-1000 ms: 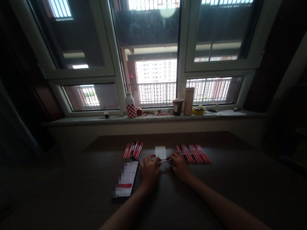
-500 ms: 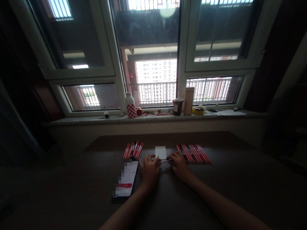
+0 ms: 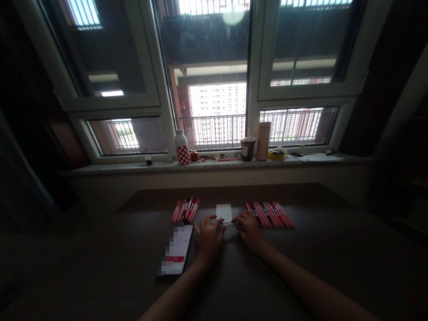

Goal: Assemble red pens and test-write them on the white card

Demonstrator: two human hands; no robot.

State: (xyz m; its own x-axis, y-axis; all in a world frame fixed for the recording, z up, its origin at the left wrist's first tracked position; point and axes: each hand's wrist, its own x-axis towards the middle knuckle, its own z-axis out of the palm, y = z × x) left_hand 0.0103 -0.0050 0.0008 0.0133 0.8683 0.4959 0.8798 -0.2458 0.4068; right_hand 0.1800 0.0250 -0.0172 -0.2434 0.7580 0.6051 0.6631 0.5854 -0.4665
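head: slim white item [image 3: 229, 224] between 2 hands [image 3: 210, 235] [image 3: 249, 228]

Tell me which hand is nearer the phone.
Left. The left hand is just to the right of the phone; the right hand is farther right, beyond the left one.

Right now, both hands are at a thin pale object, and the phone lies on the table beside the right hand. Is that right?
Not quite: the phone lies on the table beside the left hand, as the head view shows. Both hands are indeed at a thin pale object.
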